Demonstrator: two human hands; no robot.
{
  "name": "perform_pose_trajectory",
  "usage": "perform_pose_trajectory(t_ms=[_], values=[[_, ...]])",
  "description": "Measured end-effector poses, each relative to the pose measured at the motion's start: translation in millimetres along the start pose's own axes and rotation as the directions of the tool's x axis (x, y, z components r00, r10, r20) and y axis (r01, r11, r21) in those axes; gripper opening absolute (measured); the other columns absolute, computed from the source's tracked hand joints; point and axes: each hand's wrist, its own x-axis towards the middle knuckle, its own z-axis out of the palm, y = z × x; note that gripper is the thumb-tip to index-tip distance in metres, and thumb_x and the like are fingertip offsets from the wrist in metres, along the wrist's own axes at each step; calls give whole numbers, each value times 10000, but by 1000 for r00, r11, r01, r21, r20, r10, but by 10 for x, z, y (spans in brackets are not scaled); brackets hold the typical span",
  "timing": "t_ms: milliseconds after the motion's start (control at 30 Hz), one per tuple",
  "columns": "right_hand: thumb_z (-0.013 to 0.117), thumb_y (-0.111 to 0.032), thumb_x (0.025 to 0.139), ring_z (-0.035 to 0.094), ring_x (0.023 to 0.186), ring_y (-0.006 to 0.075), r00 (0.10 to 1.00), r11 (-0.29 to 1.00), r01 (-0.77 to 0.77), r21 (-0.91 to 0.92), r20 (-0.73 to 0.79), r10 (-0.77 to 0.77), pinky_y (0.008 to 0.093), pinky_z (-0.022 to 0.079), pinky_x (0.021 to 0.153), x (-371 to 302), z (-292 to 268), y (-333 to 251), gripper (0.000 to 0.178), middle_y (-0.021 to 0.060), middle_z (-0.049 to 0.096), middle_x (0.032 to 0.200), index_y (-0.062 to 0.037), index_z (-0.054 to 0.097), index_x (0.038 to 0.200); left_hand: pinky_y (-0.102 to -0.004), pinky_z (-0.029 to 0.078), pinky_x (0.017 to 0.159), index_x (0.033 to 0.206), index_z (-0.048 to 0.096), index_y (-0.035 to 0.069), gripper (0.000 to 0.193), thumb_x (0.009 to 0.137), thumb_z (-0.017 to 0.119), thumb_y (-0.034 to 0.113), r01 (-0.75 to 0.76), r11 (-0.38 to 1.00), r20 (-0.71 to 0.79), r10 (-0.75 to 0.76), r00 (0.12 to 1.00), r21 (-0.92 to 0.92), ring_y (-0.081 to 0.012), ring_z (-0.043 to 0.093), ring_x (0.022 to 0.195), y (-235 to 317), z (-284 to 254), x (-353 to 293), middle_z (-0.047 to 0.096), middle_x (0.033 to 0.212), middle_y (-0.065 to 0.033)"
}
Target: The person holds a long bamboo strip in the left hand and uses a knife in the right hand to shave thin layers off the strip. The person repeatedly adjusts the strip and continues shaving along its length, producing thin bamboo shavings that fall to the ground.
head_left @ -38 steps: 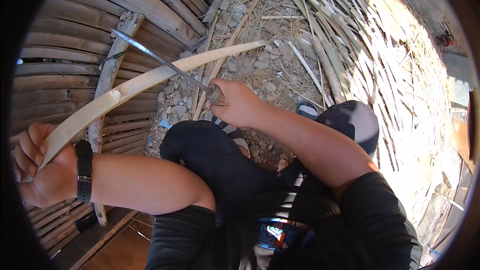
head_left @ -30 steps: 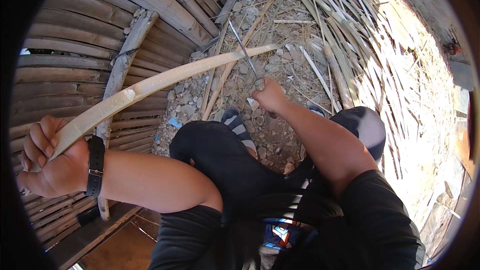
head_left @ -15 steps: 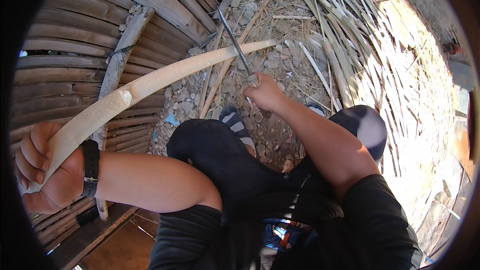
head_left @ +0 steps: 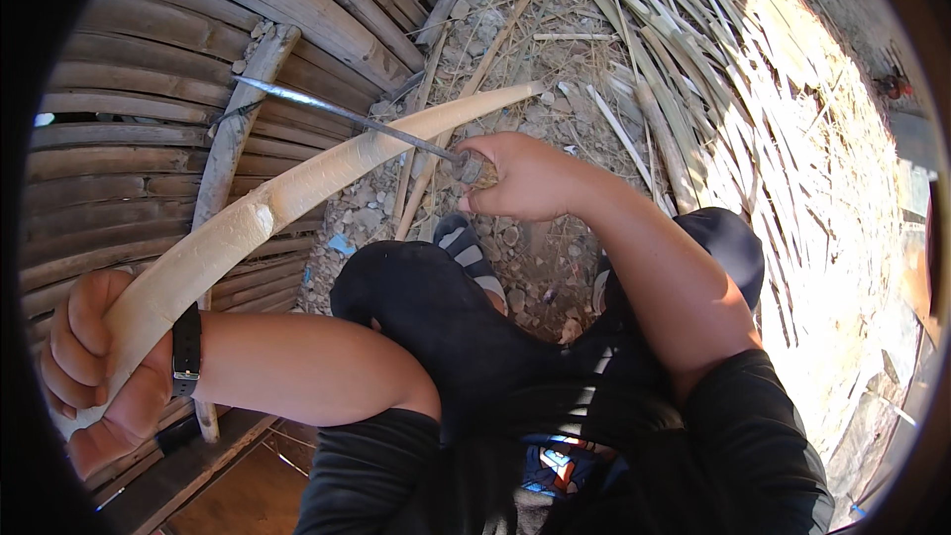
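A long pale bamboo strip point(head_left: 327, 170), with one node along it, slants up from the lower left toward the middle of the view. My left hand point(head_left: 104, 367) is wrapped round its near end, a black watch strap on the wrist. In my right hand point(head_left: 510, 176) is the handle of a long thin knife point(head_left: 347, 114). The blade crosses the strip beyond the node, its tip pointing left toward the slatted wall. Whether the edge touches the strip, I cannot tell.
A slatted bamboo wall point(head_left: 129, 119) with an upright pole point(head_left: 226, 159) stands at the left. Many split bamboo strips point(head_left: 684, 99) lie heaped at the right. Stones and straw point(head_left: 515, 267) cover the ground around my sandalled feet. My bent knees point(head_left: 406, 282) are below the strip.
The knife has swung from pointing up and away to pointing left across the strip. My right hand has moved slightly left and turned. The strip and my left hand have shifted slightly.
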Motion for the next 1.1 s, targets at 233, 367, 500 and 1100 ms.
perform_pose_trajectory(t_ms=[233,367,500,1100], values=[[750,-247,803,661,822,298,963,951,-266,160,-7,271,391,508,776,69,93,118,514,169,674,922,-8,563,1219,-198,273,489,621,507,232,253,717,690,378,-12,999,-45,14,999,43,-31,362,462,-43,16,5,428,525,119],[753,-237,806,656,732,278,972,995,71,72,-231,-53,379,512,708,59,544,22,465,158,670,873,-11,574,1171,-220,245,477,582,408,222,268,816,530,267,-14,980,-216,58,975,201,-60,323,421,-46,4,67,367,471,88],[748,-247,805,655,840,336,989,986,19,164,-151,6,402,500,779,97,480,-59,453,201,664,919,-12,577,1153,-237,240,468,597,370,211,280,845,496,244,-24,956,-356,132,925,293,-79,306,418,-62,35,69,320,469,70],[750,-240,812,636,641,240,916,971,236,-20,-328,-230,368,508,637,110,594,-24,518,156,646,779,13,545,1214,-252,227,412,702,333,211,365,992,456,394,24,839,-491,295,820,544,-103,268,414,-134,148,74,306,548,33]])
